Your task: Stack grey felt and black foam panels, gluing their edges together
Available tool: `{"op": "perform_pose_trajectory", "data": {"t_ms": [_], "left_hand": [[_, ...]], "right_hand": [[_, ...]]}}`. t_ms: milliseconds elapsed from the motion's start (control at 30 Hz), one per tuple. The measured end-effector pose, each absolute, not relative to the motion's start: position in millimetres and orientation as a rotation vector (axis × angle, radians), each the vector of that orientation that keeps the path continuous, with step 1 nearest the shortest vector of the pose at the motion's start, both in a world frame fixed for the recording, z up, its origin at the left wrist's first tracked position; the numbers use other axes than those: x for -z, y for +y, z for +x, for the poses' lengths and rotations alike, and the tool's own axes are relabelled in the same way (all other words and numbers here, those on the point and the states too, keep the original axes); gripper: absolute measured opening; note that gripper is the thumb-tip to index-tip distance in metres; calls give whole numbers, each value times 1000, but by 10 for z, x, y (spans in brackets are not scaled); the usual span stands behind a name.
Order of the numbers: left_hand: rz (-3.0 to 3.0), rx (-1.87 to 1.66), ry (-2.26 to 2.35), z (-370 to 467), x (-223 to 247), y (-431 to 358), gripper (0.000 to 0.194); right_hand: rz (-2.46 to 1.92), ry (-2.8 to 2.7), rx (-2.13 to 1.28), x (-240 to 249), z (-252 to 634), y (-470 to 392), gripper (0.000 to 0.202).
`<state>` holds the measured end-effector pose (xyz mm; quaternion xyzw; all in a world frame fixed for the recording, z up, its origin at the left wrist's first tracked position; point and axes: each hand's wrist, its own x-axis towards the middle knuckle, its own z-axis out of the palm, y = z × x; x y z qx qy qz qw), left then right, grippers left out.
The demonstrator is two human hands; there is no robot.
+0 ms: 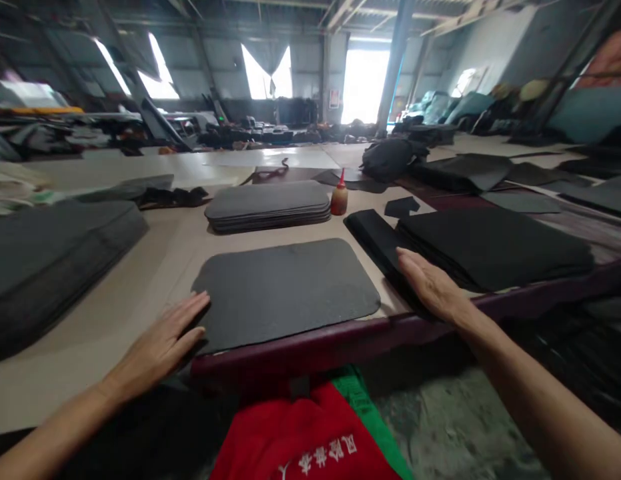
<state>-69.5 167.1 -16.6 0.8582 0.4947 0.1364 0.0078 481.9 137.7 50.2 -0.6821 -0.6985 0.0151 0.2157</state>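
A dark grey sheet with rounded corners (290, 290) lies flat near the table's front edge. My left hand (167, 333) is open, its fingers stretched over the sheet's left edge. To the right, my right hand (430, 283) rests against a long folded black piece (375, 240), which looks like cloth. Its visible fingers are stretched out, and its palm side is hidden. Behind the sheet sits a stack of similar grey sheets (270, 203). Beside that stack stands a small bottle with a red pointed nozzle (340, 197), holding brownish contents.
A pile of black sheets (495, 247) lies right of the folded piece. A thick dark stack (55, 260) occupies the left side. A small black scrap (401, 207) and a dark bag-like bundle (390, 160) lie farther back. Maroon material (300, 350) covers the table's front edge.
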Motion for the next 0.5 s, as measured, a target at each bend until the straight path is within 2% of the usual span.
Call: {"op": "perform_pose_trajectory", "data": {"t_ms": [133, 233, 300, 400, 500], "left_hand": [[2837, -337, 1352, -567, 77, 1529, 69], [2892, -210, 1288, -452, -14, 1341, 86], [2866, -144, 1322, -398, -60, 1197, 94], [2807, -95, 1374, -366, -91, 1015, 83], [2773, -76, 1355, -379, -135, 894, 72]], "right_hand": [[-1596, -2256, -150, -329, 4408, 1250, 73], [-1467, -2497, -40, -71, 4207, 1154, 77], [-1374, -2536, 103, 100, 4220, 1086, 88], [-1126, -2538, 260, 322, 4411, 1048, 95], [-1044, -2490, 292, 472, 4659, 1077, 72]]}}
